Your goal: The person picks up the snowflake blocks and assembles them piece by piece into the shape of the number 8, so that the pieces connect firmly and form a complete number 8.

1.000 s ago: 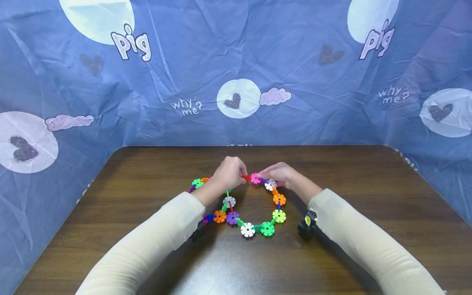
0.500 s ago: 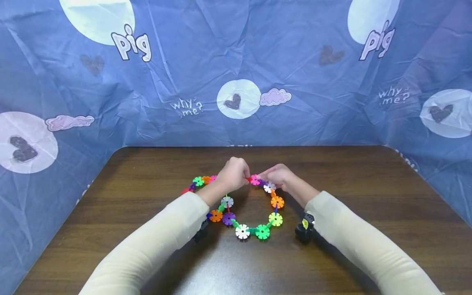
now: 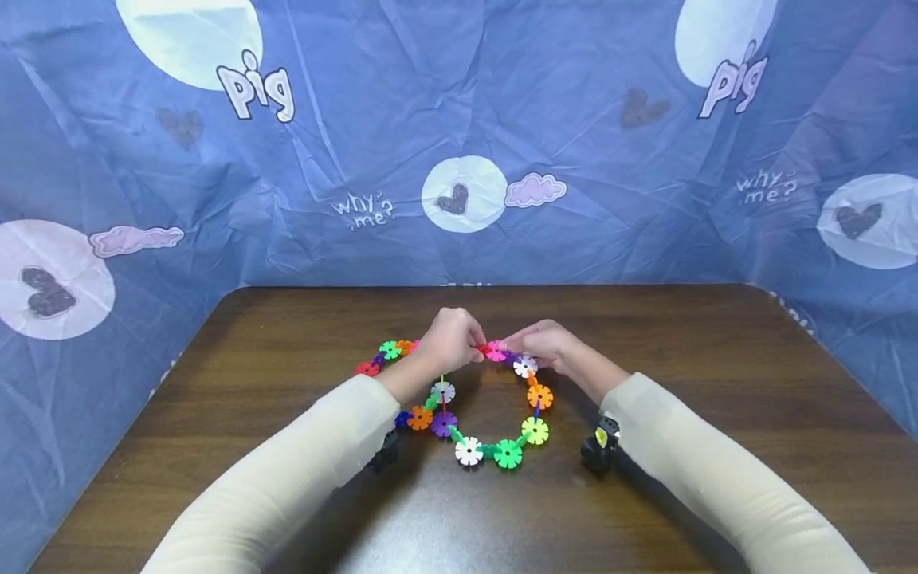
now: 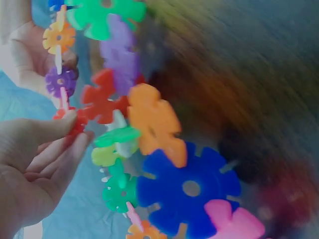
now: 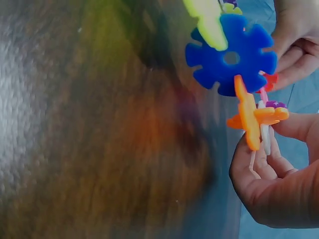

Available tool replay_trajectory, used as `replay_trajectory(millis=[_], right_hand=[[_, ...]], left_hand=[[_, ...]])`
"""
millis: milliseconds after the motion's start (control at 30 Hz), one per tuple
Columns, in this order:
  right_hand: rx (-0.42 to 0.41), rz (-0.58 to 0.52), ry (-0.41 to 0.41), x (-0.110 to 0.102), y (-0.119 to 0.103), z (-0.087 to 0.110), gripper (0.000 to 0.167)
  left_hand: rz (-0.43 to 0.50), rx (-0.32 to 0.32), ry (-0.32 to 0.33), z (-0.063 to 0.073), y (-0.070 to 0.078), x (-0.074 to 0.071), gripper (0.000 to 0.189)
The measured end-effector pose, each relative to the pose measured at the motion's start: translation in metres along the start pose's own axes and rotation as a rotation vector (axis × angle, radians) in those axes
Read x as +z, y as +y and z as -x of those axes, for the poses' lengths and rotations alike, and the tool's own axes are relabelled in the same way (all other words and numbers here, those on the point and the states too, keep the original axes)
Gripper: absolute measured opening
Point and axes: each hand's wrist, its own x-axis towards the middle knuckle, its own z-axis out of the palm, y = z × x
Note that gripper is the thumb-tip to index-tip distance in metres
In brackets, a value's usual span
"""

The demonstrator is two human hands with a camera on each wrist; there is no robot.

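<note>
A chain of colourful plastic snowflake discs (image 3: 508, 454), slotted edge to edge, forms a ring on the right and a second ring on the left, partly hidden by the left forearm. At the far side of the right ring my left hand (image 3: 450, 341) pinches a red disc (image 4: 75, 122) between thumb and fingers. Close beside it, a pink disc (image 3: 496, 351) joins the red one. My right hand (image 3: 548, 343) holds the chain by the neighbouring purple disc (image 5: 275, 104) and white disc (image 5: 265, 130), thumb on one side and curled fingers on the other.
The brown wooden table (image 3: 645, 494) carries the chain. Behind it hangs a blue printed cloth (image 3: 595, 239). A black wrist camera (image 3: 598, 446) sits under the right cuff, and another (image 3: 385, 453) shows under the left sleeve.
The near part of the right ring has shifted slightly left and toward me. The red disc sits closer to the pink one. Both hands keep nearly the same places.
</note>
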Motion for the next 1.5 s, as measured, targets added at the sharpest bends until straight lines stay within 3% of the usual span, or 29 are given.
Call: replay_trajectory(millis=[200,400,567,633,833,967,1100,1267,1500], right_hand=[[0.005,0.017,-0.044,0.004,-0.006,0.005,0.033],[0.009,0.053,-0.074,0.006,-0.001,0.006,0.032],[0.0,0.052,-0.066,0.004,0.001,0.003,0.034],[-0.007,0.048,-0.07,0.002,0.001,0.001,0.035],[-0.035,0.066,-0.102,0.001,0.002,-0.001,0.035],[-0.082,0.1,-0.117,0.004,0.003,0.0,0.033],[-0.106,0.119,-0.121,0.008,0.004,0.001,0.029],[-0.111,0.135,-0.129,0.012,0.003,0.004,0.028],[-0.121,0.163,-0.106,0.021,0.003,0.007,0.026]], left_hand=[[0.098,-0.027,-0.038,0.011,-0.007,-0.018,0.025],[0.081,-0.055,0.006,0.037,-0.017,-0.032,0.011],[-0.002,-0.164,-0.081,0.056,-0.025,-0.032,0.012],[0.019,-0.234,-0.143,0.059,-0.027,-0.03,0.014],[0.298,-0.444,-0.252,0.055,-0.032,-0.024,0.006],[0.406,-0.501,-0.294,0.049,-0.036,-0.021,0.008],[0.449,-0.509,-0.366,0.041,-0.042,-0.02,0.01],[0.434,-0.47,-0.44,0.035,-0.047,-0.021,0.014],[0.395,-0.466,-0.487,0.033,-0.049,-0.024,0.012]])
